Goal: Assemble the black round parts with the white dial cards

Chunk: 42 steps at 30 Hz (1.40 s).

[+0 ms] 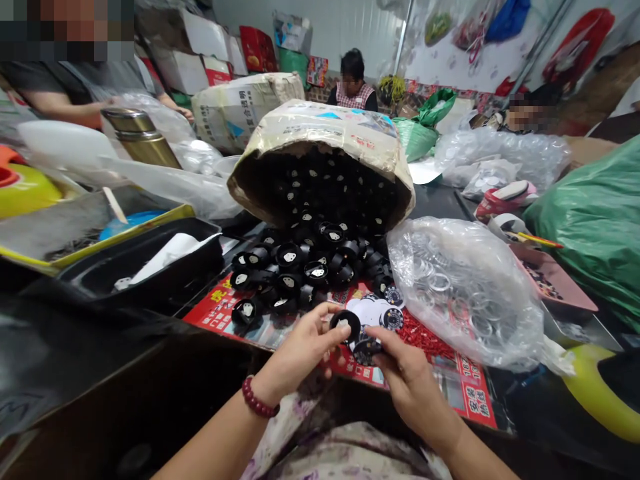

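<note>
In the middle of the head view my left hand pinches a small black round case between thumb and fingers, its hollow side facing up. Close beside it, my right hand has its fingers closed on a dark dial disc with pale markings. Other printed dials, some white side up, lie just beyond my hands, along with a heap of small red pieces. A pile of similar black cases spills from a large sack lying on its side.
On the right lie a clear bag of transparent rings, a pink tray of small parts and a green sack. A black tray and a gold flask stand left. Other people sit across the table.
</note>
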### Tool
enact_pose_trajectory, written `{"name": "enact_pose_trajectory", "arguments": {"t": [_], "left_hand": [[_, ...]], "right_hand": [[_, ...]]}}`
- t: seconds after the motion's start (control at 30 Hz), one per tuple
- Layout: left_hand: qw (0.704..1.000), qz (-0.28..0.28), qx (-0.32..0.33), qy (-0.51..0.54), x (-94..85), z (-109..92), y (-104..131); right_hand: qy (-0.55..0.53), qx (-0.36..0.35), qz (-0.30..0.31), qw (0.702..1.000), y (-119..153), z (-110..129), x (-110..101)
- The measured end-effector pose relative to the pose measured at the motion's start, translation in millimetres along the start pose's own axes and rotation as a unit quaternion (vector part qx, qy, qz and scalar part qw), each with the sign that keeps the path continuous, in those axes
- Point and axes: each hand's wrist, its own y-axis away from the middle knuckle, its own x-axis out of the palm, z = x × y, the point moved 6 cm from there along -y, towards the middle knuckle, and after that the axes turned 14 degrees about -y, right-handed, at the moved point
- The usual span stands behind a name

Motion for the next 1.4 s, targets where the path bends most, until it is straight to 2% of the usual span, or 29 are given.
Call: {"name": "enact_pose_trajectory", "arguments": {"t": [0.07,0.13,0.3,0.47,0.57,0.7,0.87,0.93,1.03,1.13,1.23,1.3,1.4], "left_hand": [[0.997,0.046,-0.018,0.063,12.1,6,8],[0.992,0.066,-0.032,0.100,19.6,12,13],[0.988,0.087,-0.036,0.125,27.3,19,13],[0.991,0.102,-0.040,0.071,34.6,16,16],[0.994,0.101,-0.034,0.033,38.7,12,20],[0.996,0.083,-0.010,0.038,42.7,9,22],[0.997,0.049,-0.021,0.059,48.0,14,19],[0.998,0.042,-0.017,0.042,50.0,14,18],[1.000,0.015,0.003,-0.022,48.1,12,19],[0.996,-0.002,0.020,-0.089,44.3,10,20],[0.990,0.012,0.045,-0.136,44.8,10,22],[0.988,0.023,0.055,-0.141,45.9,11,22],[0.995,0.028,0.027,-0.092,42.7,17,20]], "right_hand": [[-0.050,0.069,-0.038,0.996,-8,-1,-8],[-0.078,0.100,-0.061,0.990,-13,-4,-12],[-0.113,0.087,-0.122,0.982,-11,-9,-23],[-0.013,0.041,-0.017,0.999,-13,9,-12],[-0.001,0.051,-0.032,0.998,-12,9,-11],[-0.083,0.100,-0.102,0.986,-6,-5,-12],[-0.136,0.115,-0.136,0.975,-1,-12,-11],[-0.115,0.116,-0.130,0.978,-2,-12,-13],[-0.071,0.128,-0.087,0.985,-4,-15,-13],[-0.098,0.154,-0.044,0.982,-1,-24,-2],[-0.129,0.166,-0.057,0.976,9,-29,9],[-0.147,0.167,-0.064,0.973,17,-31,14],[-0.151,0.158,-0.021,0.976,26,-30,7]]}}
